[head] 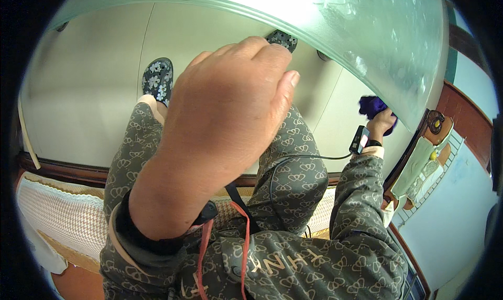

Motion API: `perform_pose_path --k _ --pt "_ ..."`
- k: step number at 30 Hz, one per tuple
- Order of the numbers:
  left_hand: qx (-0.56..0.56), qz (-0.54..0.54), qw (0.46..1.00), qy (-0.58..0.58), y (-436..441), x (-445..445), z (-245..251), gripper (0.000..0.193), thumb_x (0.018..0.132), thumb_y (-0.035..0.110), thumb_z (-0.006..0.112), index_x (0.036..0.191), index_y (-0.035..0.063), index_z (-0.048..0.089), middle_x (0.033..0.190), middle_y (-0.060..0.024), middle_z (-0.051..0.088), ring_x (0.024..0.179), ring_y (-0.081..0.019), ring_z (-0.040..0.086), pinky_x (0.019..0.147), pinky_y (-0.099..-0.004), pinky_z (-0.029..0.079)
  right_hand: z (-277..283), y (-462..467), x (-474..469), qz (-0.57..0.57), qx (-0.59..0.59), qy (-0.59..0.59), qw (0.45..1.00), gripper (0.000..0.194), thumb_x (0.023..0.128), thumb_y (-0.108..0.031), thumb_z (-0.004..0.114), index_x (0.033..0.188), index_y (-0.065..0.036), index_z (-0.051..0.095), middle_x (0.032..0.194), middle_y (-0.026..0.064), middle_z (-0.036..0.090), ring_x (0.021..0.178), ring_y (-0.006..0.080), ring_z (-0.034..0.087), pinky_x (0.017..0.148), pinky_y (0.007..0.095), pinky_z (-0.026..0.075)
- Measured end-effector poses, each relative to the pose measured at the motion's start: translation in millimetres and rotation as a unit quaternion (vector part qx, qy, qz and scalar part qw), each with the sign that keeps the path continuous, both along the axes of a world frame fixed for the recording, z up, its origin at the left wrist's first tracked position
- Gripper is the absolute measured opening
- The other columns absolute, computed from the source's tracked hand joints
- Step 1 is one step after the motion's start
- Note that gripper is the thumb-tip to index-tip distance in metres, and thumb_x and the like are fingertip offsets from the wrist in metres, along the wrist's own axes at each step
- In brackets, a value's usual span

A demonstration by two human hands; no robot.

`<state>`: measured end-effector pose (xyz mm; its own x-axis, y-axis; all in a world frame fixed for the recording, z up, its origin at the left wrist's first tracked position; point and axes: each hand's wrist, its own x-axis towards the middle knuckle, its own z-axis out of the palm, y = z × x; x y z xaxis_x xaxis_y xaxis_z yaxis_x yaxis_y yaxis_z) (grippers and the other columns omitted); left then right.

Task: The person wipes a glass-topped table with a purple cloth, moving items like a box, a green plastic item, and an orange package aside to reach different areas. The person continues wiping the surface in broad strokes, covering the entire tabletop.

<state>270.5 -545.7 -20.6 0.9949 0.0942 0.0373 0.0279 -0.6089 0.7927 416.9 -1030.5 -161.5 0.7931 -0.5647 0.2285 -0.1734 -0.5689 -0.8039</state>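
Note:
My left hand is raised close to the camera, back of the hand upward, and fills the middle of the view. Its fingers bend down out of sight, so whether anything is in them is hidden. Far to the right, my right hand grips a dark purple cloth beside the edge of a frosted glass tabletop. A small device with a lit screen sits at my right wrist, and a black cable runs from it across my leg.
The glass table curves across the top and right. Below it lies a pale tiled floor, with my patterned clogs on it. Behind my legs is a seat with a woven cover. A wooden sofa with cushions stands at the right.

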Motion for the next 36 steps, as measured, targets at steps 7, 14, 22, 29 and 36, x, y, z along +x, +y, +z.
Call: perform_pose_path --k 7,14,22,29,36 --pt "0.017 -0.009 0.999 0.033 1.8 2.3 -0.9 0.015 0.092 0.012 0.064 0.104 0.0029 0.065 0.096 -0.0154 0.067 0.086 -0.0347 0.065 0.074 -0.039 0.052 -21.6 58.0 35.9 0.073 -0.07 -0.005 0.995 0.037 0.098 -0.025 0.056 0.121 0.004 0.059 0.114 0.0111 0.067 0.101 0.0226 0.065 0.09 0.0359 0.052" --pt "0.039 -0.02 0.998 0.041 0.3 4.2 -2.0 0.017 0.092 0.014 0.064 0.105 0.0024 0.065 0.096 -0.0161 0.067 0.087 -0.0344 0.066 0.074 -0.0389 0.052 -48.1 133.7 47.8 0.276 -0.039 0.075 0.958 0.035 0.098 -0.021 0.057 0.123 0.003 0.059 0.119 0.0107 0.066 0.107 0.0226 0.064 0.096 0.0367 0.05" --pt "0.056 -0.021 0.997 0.044 6.4 0.5 -6.1 0.02 0.093 0.013 0.064 0.109 0.002 0.065 0.098 -0.0154 0.068 0.088 -0.0295 0.066 0.076 -0.036 0.051 -42.2 92.9 -16.6 0.203 0.689 0.237 0.654 0.041 0.097 -0.018 0.054 0.134 -0.001 0.055 0.135 0.0165 0.059 0.122 0.031 0.058 0.11 0.0473 0.043" --pt "0.036 -0.033 0.998 0.049 0.5 0.3 -9.9 0.018 0.095 0.012 0.064 0.11 0.0022 0.065 0.098 -0.0133 0.068 0.087 -0.0256 0.066 0.077 -0.0335 0.051 -84.8 69.5 -1.4 0.147 0.81 -0.027 0.568 0.059 0.102 -0.039 0.034 0.151 -0.006 0.035 0.16 0.0167 0.028 0.148 0.0347 0.024 0.12 0.0575 0.018" --pt "0.026 -0.035 0.998 0.052 9.4 2.4 -8.3 0.016 0.096 0.009 0.063 0.111 0.0024 0.065 0.098 -0.0116 0.068 0.087 -0.0223 0.065 0.077 -0.0308 0.05 -98.7 128.7 31.8 0.121 0.784 -0.025 0.609 0.059 0.102 -0.037 0.035 0.15 -0.004 0.036 0.16 0.0173 0.028 0.148 0.0367 0.023 0.12 0.0594 0.015"
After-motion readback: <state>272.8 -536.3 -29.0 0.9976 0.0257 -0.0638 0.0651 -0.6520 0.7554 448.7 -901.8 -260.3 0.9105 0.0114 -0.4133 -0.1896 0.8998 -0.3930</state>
